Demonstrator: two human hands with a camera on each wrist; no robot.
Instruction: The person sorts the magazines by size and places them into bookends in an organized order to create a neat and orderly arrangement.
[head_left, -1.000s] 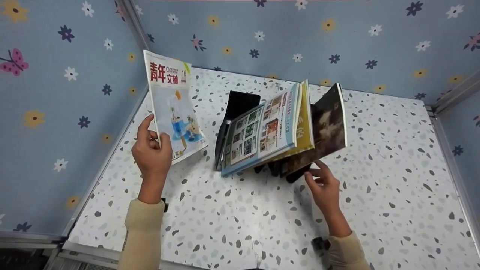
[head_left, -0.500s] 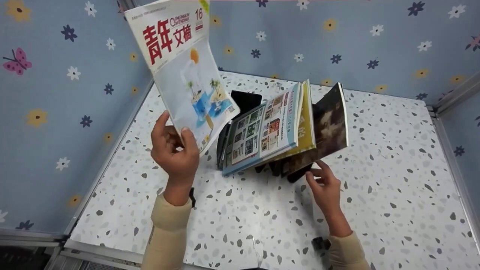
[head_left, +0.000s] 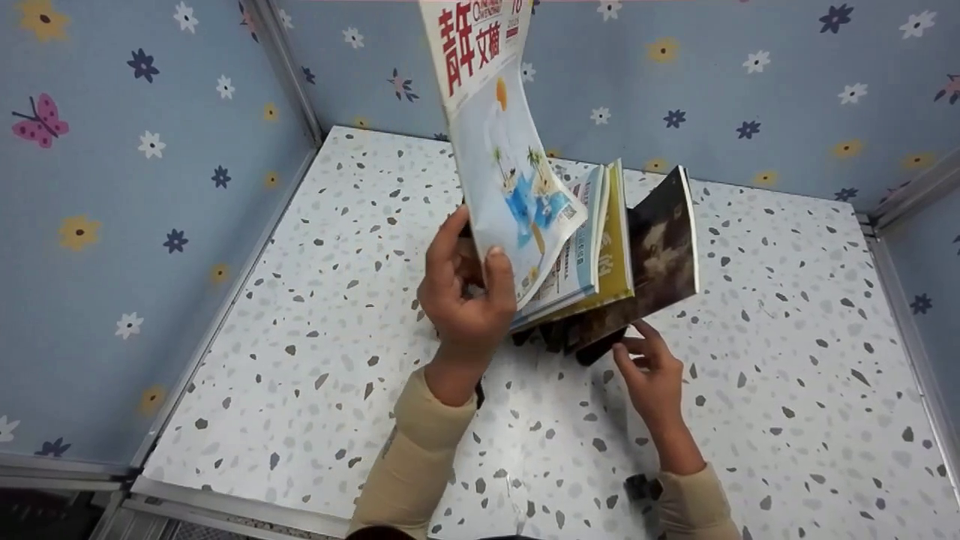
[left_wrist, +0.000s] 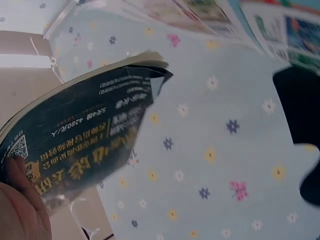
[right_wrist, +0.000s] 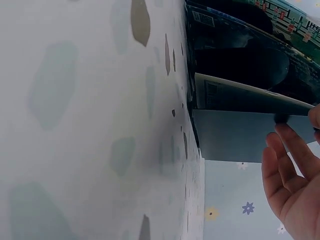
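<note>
My left hand (head_left: 469,292) grips the lower left edge of a magazine (head_left: 502,157), thumb on the front cover, fingers behind. Red Chinese characters and a blue island picture show on its cover; the left wrist view shows its dark back cover (left_wrist: 95,125). It is raised in front of a row of leaning books, hiding the row's left part. At the row's right end, my right hand (head_left: 652,371) pinches the edge of a black bookend (head_left: 600,349). In the right wrist view, fingertips touch the bookend's flat side panel (right_wrist: 235,135).
Between the magazine and the bookend lean a blue-and-white book (head_left: 585,262), a yellow book (head_left: 619,247) and a dark-covered book (head_left: 664,247). They stand on a white speckled table (head_left: 300,360). Blue flowered panels (head_left: 600,75) enclose the back and sides.
My left hand has carried the magazine from the left side up and rightward, so that it overlaps the left part of the book row. My right hand stays at the bookend.
</note>
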